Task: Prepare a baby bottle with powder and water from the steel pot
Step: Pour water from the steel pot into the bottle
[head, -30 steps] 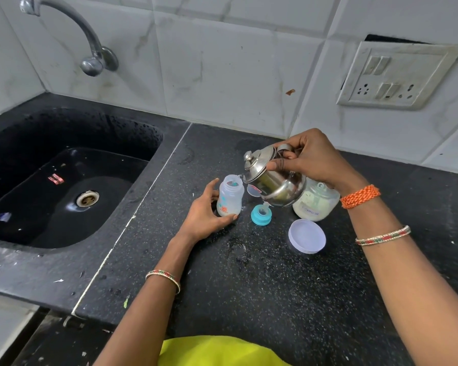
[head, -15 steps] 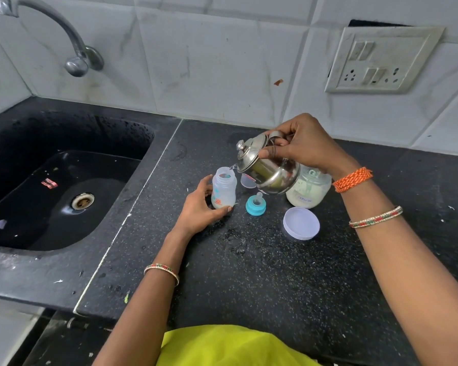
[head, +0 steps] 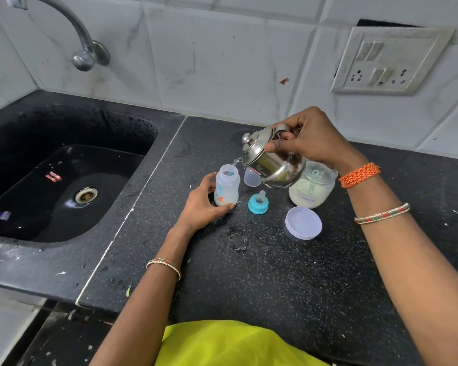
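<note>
Steel pot (head: 275, 165), rigid and slick, likely sloshy, sits tilted over the baby bottle (head: 227, 188) mouth, right hand (head: 312, 138) closed on its handle side, left hand (head: 201, 207) wrapped round the light bottle on the counter (head: 249, 273); versus a second ago, pot tipped further, water apparently now flowing.

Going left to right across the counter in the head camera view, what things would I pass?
Sink drain → baby bottle → teal bottle nipple → white jar lid → orange wristband
</note>
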Tool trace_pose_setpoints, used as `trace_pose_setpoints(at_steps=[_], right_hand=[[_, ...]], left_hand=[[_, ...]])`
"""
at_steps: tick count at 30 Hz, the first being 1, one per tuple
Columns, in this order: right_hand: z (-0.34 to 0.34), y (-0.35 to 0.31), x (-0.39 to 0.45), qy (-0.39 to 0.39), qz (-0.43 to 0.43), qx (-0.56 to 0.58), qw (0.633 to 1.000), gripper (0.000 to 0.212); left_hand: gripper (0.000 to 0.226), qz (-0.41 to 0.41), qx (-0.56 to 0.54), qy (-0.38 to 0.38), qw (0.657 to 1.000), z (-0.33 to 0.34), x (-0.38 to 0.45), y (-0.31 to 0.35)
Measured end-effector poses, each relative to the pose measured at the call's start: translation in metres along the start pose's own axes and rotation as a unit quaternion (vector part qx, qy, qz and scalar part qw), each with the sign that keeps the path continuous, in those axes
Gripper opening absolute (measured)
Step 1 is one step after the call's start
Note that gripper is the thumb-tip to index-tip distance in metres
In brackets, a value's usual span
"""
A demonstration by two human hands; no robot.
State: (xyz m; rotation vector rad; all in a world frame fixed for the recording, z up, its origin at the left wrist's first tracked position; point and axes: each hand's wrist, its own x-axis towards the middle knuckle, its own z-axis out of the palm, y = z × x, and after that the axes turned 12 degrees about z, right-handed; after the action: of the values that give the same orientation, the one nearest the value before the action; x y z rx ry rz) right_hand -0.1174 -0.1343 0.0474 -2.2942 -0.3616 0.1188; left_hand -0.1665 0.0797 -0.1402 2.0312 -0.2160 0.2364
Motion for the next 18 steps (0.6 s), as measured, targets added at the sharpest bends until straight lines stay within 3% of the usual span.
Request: trace_pose_setpoints(at_steps=[18], right_hand=[[0.0011, -0.0039, -0.0021, 0.01, -0.005, 0.0, 1.0, 0.045]], left_hand=[[0.084, 0.0, 0.009, -0.001, 1.0, 0.0009, 0.0011, -0.0034]])
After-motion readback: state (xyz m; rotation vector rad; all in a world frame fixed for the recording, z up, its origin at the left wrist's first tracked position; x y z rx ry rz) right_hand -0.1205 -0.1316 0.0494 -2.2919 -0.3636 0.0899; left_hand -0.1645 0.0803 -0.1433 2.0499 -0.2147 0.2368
